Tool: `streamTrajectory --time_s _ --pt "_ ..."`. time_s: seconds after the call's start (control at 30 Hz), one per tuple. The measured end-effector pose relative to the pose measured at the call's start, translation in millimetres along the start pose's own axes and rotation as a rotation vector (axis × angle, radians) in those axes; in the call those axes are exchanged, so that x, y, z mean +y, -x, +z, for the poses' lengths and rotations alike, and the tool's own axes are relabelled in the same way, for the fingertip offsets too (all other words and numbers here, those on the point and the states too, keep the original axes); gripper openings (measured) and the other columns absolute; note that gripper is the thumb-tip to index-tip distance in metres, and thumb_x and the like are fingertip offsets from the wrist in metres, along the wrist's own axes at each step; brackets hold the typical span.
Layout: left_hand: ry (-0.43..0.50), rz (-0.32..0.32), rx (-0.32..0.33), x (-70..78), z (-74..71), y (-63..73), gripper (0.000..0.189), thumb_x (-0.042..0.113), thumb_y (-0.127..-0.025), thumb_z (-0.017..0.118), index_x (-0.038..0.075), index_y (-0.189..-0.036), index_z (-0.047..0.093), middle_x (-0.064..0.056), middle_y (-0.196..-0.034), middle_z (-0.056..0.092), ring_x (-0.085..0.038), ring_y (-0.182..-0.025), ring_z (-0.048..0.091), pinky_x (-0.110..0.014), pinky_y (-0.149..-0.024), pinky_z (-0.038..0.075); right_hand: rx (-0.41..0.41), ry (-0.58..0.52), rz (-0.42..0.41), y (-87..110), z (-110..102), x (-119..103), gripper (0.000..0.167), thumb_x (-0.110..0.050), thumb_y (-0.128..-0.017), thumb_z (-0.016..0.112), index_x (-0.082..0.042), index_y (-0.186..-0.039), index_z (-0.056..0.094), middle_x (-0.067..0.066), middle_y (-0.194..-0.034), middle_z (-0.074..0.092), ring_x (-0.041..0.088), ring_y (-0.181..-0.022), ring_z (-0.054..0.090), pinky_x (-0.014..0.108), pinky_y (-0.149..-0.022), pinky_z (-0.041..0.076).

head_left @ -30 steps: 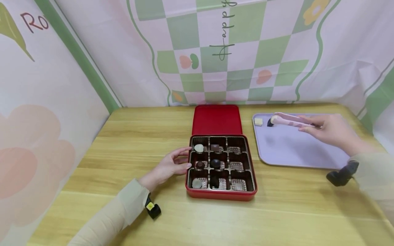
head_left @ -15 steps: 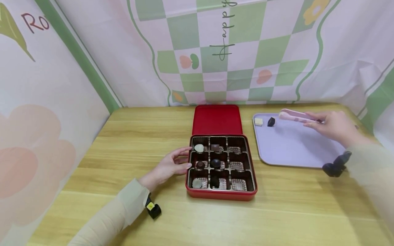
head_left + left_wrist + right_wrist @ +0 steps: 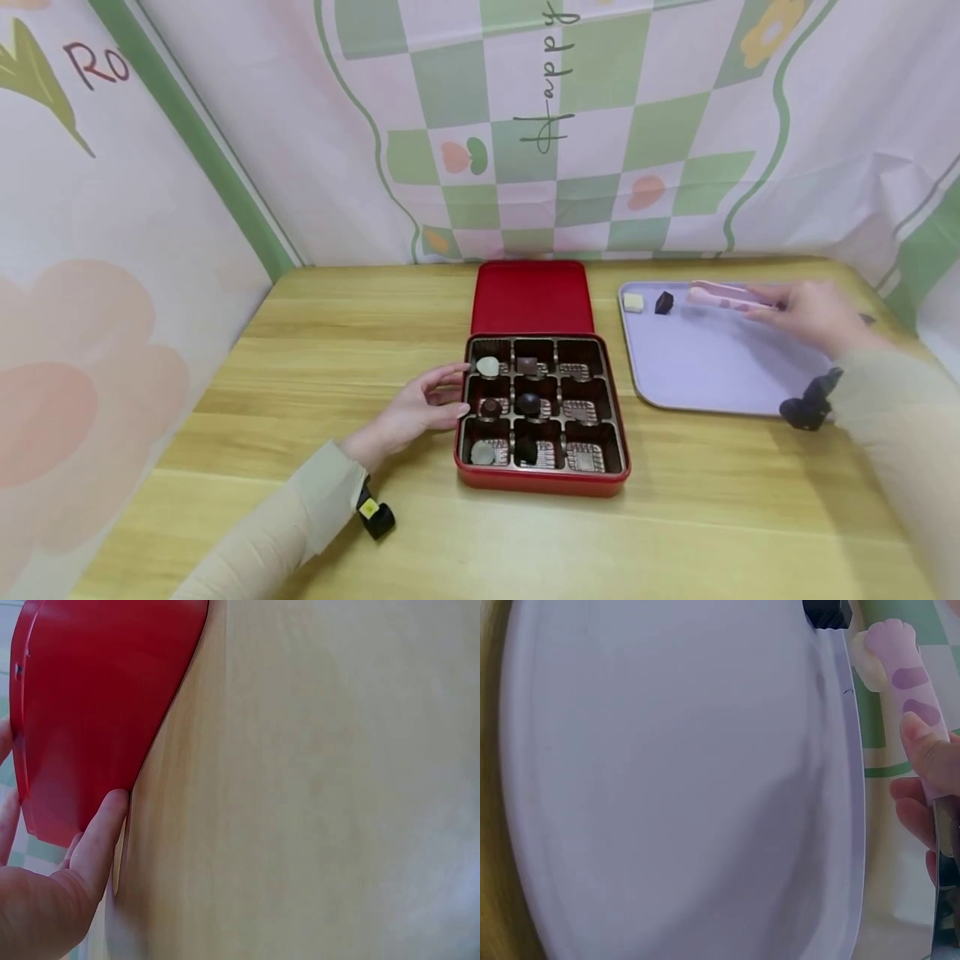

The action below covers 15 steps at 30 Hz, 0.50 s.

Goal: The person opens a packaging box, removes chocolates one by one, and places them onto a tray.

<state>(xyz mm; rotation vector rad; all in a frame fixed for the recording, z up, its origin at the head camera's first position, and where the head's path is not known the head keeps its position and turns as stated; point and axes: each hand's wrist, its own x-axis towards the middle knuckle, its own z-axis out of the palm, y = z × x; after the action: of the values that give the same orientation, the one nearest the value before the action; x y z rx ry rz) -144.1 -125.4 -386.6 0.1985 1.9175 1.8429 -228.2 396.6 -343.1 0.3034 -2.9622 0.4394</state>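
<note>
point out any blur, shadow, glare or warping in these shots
Head view: the right hand looks slightly blurred; left wrist view: pale glare whitens the wooden tabletop at lower right; right wrist view: a soft shadow crosses the lavender tray, whose long edges bow outward, likely lens distortion.

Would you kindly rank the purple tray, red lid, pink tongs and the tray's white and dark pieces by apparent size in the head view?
1. Purple tray
2. Red lid
3. Pink tongs
4. White piece and dark piece: too alike to rank
</note>
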Motion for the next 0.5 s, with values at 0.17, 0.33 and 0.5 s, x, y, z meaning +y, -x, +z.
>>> streamTrajectory --time_s 0.17,0.33,0.5 --pt "0.0 0.003 0.005 -0.3 0.2 0.2 0.066 -0.002 -0.085 0.063 0.01 -0.145 0.037 -0.022 -0.141 0.038 -0.032 -0.122 0.047 -0.038 -0.089 0.056 -0.059 0.019 0.019 -1.4 0.0 2.7 0.055 -0.038 -0.086 0.066 0.001 -0.124 0.056 0.035 -0.084 0.064 0.053 -0.083 0.057 0.06 -0.07 0.045" --pt "-0.003 -0.005 0.013 0.5 0.8 0.3 0.066 -0.003 -0.085 0.062 0.011 -0.145 0.037 -0.021 -0.141 0.038 -0.031 -0.122 0.047 -0.038 -0.089 0.056 -0.08 0.048 0.016 -2.1 1.7 2.8 0.056 -0.04 -0.087 0.065 0.0 -0.125 0.056 0.027 -0.073 0.065 0.052 -0.081 0.058 0.059 -0.069 0.045" --pt "-0.004 -0.002 0.008 0.4 0.8 0.2 0.066 -0.003 -0.086 0.062 0.011 -0.145 0.037 -0.021 -0.141 0.037 -0.031 -0.123 0.046 -0.038 -0.09 0.056 -0.082 0.038 -0.003 -2.3 4.7 2.6 0.055 -0.037 -0.085 0.068 0.002 -0.123 0.056 0.027 -0.074 0.066 0.046 -0.076 0.06 0.056 -0.068 0.047"
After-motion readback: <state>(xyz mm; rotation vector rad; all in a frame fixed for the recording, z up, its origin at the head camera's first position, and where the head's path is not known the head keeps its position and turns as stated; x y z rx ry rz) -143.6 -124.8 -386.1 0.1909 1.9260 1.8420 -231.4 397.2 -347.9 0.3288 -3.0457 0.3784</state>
